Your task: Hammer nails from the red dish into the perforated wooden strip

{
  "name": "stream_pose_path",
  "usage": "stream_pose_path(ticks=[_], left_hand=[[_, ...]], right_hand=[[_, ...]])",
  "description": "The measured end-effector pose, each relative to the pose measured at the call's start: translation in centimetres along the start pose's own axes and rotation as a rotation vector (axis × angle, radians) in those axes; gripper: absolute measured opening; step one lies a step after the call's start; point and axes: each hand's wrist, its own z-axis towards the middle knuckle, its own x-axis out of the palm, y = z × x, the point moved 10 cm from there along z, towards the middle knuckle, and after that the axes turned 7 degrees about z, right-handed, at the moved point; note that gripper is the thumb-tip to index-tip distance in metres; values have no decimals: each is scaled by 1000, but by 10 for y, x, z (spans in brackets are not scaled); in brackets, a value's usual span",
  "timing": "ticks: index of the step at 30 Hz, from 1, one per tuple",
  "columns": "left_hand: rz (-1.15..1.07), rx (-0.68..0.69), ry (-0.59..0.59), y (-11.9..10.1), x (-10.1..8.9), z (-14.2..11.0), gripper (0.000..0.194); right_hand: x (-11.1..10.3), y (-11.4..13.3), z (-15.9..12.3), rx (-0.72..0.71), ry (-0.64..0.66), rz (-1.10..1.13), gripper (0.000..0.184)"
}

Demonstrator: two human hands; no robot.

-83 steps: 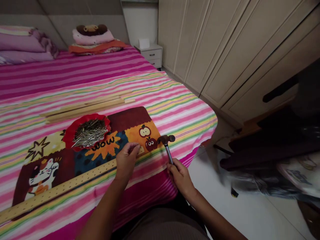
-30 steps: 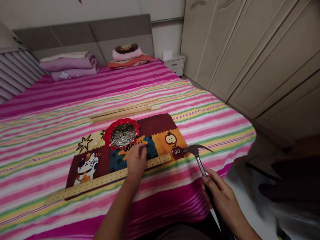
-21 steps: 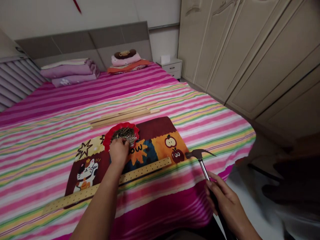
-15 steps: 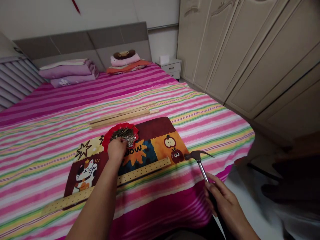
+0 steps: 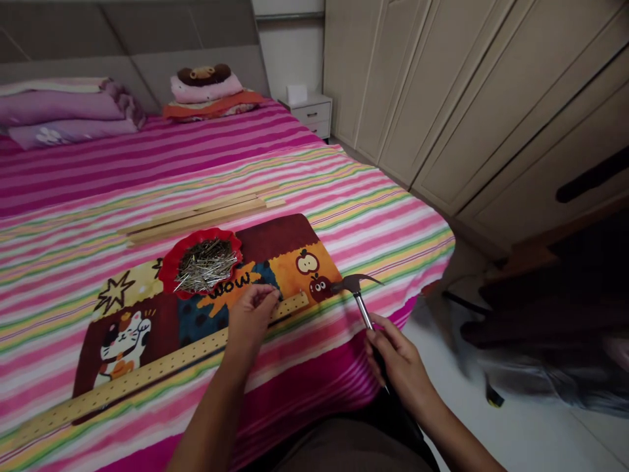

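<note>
Left hand (image 5: 251, 311): thumb and fingers pinched together over a long perforated strip (image 5: 162, 363); whether on anything, I cannot tell. Right hand (image 5: 394, 353): clasped around a claw hammer (image 5: 362, 309). Across the striped bed (image 5: 373, 216) lies a patterned mat (image 5: 280, 237), the pale strip along its near edge, probably light and stiff, best steadied by its sides. The hammer should feel head-heavy, suiting a grip low down. On the mat, a red scalloped bowl (image 5: 170, 276) holds heaped slim nails (image 5: 209, 265), likely slippery, easiest pinched singly.
</note>
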Motion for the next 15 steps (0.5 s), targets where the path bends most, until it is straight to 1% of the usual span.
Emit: stream_pose_path(ticks=[2,4,9,12,15], left_hand=[[-20,-25,41,6,13,-3,42],[-53,-64,59,12,20,-3,45],[-94,-112,49,23,23,-1,49],[-104,-92,55,24,23,-1,45],[-116,-54,68,20,22,0,42]], right_hand=[[-1,-1,0,-6,13,-9,44],[-1,-1,-1,-18,25,-17,44],[1,0,-1,-29,57,-37,42],[1,0,0,-16,59,-30,41],[1,-1,1,-13,62,-34,42]])
